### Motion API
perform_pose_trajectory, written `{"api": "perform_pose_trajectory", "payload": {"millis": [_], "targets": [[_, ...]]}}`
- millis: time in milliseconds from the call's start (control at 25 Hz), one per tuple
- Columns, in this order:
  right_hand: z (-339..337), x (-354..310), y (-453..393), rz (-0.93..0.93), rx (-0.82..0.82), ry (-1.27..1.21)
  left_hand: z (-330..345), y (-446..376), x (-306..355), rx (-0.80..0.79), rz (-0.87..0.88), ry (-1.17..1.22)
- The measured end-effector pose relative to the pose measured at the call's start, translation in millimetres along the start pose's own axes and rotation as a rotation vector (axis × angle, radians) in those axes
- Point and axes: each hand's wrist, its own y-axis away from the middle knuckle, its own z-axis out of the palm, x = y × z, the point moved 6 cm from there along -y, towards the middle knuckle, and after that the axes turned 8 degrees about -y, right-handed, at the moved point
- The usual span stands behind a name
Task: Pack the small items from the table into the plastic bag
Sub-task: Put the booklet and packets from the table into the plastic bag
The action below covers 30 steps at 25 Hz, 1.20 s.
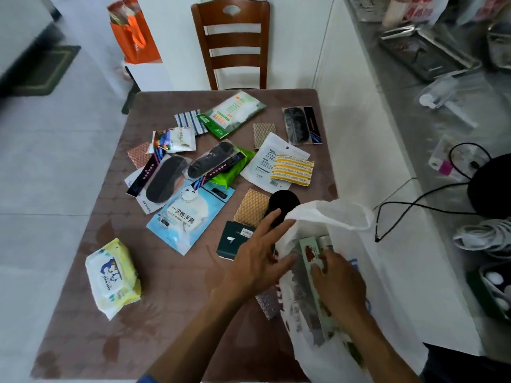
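A white plastic bag [340,217] stands open at the table's near right corner. My left hand [257,255] grips its left rim, fingers spread over the edge. My right hand [337,280] is inside the bag, shut on a long pale green box [311,252] with a red print. Small items lie scattered on the brown table [83,327]: a yellow wet-wipes pack [112,277], a blue glove packet [190,214], a dark green box [235,239], a tan textured pad [253,205], a black round lid [284,201], black insoles in sleeves [166,178], a yellow striped cloth [293,170].
A wooden chair [235,42] stands at the table's far side, an orange bag [135,37] to its left. On the right runs a counter [414,128] with trays, packets, a black cable [401,211] and a dark round object. White tiled floor lies left.
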Motion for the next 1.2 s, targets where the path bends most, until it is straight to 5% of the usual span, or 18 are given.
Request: {"api": "perform_pose_trajectory", "payload": {"millis": [160,360,520,720,880,1000,1200], "targets": [[-51,-95,36,-0.311,0.093,-0.286,-24,41,-76,0.279,-0.229,0.093],[23,-195,69,-0.492,-0.225,-0.247,-64,104,-218,0.599,-0.874,0.109],[89,-204,81,-0.457,-0.372,-0.133,-87,163,-320,0.415,-1.294,-0.155],[114,-186,84,-0.314,-0.448,-0.132,-84,169,-363,0.418,-1.407,0.029],[107,-174,82,-0.179,-0.501,-0.240,-77,175,-384,0.590,-1.260,0.424],[87,-172,78,-0.109,-0.465,-0.354,-92,150,-322,0.700,-0.895,0.635],[22,-187,87,-0.082,-0.414,-0.978,-115,76,-85,0.318,-0.101,0.416]]}}
